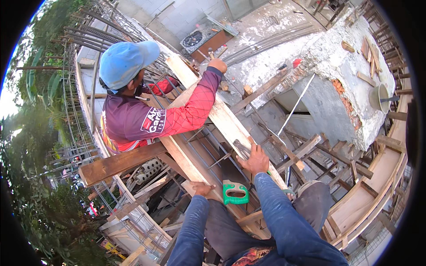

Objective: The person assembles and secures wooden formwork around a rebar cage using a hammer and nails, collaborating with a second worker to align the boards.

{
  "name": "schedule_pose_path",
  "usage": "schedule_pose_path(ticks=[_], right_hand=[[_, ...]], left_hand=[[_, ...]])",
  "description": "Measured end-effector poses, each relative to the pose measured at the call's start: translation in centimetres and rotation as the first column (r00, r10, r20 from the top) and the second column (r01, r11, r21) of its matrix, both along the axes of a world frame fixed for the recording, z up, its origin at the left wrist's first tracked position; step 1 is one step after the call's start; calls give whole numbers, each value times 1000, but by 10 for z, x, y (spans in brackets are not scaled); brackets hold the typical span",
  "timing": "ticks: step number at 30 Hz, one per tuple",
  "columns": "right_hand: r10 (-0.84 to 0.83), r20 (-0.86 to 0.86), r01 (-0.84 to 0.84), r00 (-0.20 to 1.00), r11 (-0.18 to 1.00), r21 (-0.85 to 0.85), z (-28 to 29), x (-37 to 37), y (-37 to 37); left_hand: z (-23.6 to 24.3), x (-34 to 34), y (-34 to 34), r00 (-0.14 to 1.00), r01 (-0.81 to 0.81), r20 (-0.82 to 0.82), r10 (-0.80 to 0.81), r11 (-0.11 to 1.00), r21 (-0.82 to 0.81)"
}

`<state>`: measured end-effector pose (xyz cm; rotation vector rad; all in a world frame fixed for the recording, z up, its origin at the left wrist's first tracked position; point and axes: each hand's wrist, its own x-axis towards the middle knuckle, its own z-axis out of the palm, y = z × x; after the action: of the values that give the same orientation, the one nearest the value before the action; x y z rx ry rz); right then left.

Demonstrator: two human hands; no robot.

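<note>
Two long pale planks run up and away from me, with steel bars in the gap between them. My left hand (202,189) is closed over the near end of the left plank (179,153). Farther right, my right hand (256,160) grips the right plank (228,124), thumb and fingers apart across its top. A dark grey metal piece (242,150), too covered to name, lies between that thumb and the fingers. Between my forearms, a handsaw (235,193) with a green handle stands in the gap, touched by neither hand; its blade is mostly hidden.
At the left, a co-worker in a blue cap (124,64) leans over the planks, one hand (217,65) raised around what looks like a hammer handle. A brown board (122,163) juts out below. Broken concrete (350,75) and timber props (306,150) fill the right.
</note>
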<state>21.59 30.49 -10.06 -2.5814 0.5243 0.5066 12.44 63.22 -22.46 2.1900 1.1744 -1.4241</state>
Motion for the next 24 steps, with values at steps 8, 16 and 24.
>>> schedule_pose_path(ticks=[8,16,24], right_hand=[[-11,-8,11,1000,1000,-1,-4,-1,-1],[-4,50,4,999,1000,0,-6,-2,0],[27,63,-23,998,998,-61,0,-1,14]], left_hand=[[41,18,-33,981,181,-70,-180,983,2],[57,22,-40,997,-68,24,71,990,-123],[63,20,-41,998,1,57,2,998,-55]])
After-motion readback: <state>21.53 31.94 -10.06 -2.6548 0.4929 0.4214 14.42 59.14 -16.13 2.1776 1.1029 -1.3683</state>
